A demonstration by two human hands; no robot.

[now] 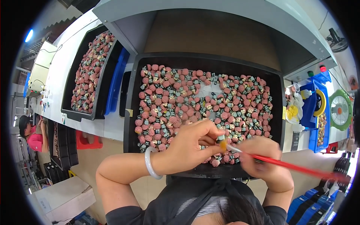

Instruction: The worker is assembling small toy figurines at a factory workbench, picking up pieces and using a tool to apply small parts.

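We seem to be painting: our left hand (191, 142) pinches a figurine (221, 139), our right hand (262, 150) closes around a brush (275, 162), next stroke needing steadiness.

The upper body is clad in a black garment (165, 204) with short, dark sleeves (123, 215) ending on the upper arms; at the front, its cloth gathers into a knot (223, 183), beside which a panel of finely striped fabric (187, 205), pale on dark, is visible. A smooth, glossy, whitish bangle (148, 163) of rounded section encircles the left wrist. The left hand (195, 140) and right hand (262, 155) are bare.
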